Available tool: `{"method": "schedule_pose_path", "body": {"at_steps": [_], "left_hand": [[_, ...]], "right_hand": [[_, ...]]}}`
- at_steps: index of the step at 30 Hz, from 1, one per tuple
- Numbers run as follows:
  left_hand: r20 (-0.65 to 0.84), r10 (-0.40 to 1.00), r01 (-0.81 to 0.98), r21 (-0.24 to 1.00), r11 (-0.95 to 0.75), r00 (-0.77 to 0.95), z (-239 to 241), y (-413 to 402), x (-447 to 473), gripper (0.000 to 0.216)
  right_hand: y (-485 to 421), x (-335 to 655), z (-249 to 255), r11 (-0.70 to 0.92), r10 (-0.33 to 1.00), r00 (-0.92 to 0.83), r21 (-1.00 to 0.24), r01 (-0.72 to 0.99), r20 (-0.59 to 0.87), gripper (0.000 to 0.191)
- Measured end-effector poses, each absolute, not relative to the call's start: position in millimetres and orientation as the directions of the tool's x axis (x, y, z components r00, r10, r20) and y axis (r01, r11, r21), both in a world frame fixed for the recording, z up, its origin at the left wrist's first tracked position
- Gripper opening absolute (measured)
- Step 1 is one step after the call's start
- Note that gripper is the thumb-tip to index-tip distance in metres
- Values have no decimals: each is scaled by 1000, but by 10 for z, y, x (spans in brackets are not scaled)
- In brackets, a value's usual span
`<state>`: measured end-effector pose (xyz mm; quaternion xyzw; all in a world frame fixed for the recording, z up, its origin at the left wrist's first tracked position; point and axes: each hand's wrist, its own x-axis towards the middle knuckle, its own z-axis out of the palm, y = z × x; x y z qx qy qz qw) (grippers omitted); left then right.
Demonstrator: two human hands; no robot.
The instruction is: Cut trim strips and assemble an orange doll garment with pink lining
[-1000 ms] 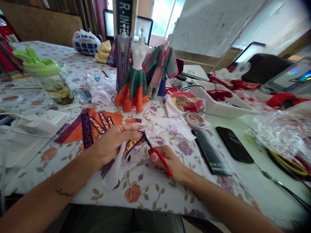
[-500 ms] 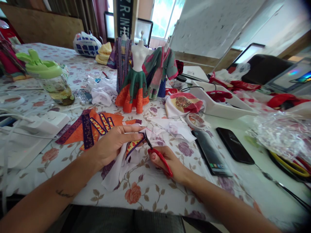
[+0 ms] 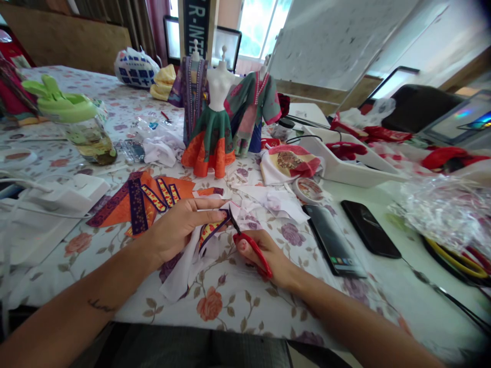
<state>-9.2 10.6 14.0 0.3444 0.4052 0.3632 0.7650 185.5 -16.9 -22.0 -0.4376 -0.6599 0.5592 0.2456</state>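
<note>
White fabric piece with embroidered trim (image 3: 184,271), near the table (image 3: 238,319) edge, is held by the left hand (image 3: 174,227), fingers extended, while the closed right hand (image 3: 268,258) grips red-handled scissors (image 3: 253,254); slippage could nick trim or left fingertips (image 3: 220,215).

Showing soft matt white cloth (image 3: 184,276); scissors (image 3: 256,257) carrying thin metal blades and smooth red plastic handles; table cover (image 3: 249,319) giving a faint sheen over printed flowers; phone (image 3: 370,228) presenting glossy black glass.
</note>
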Motion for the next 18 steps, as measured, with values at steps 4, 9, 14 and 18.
{"method": "schedule_pose_path", "body": {"at_steps": [4,9,14,18], "left_hand": [[-382,839,-288,814,504,388,146,106,-82,25],[-391,840,-290,811,508,377,153,108,-79,27],[-365,832,-308,804,508,418,128,110,-88,29],[-353,832,-319,802,505,429,113,115,-92,29]], "right_hand": [[-171,1855,-211,-34,847,-498,-953,300,-186,62],[-176,1854,-207,-38,853,-486,-953,302,-188,62],[-178,1856,-218,-42,858,-477,-951,306,-191,63],[-175,1861,-236,-41,861,-473,-952,304,-188,63]]}}
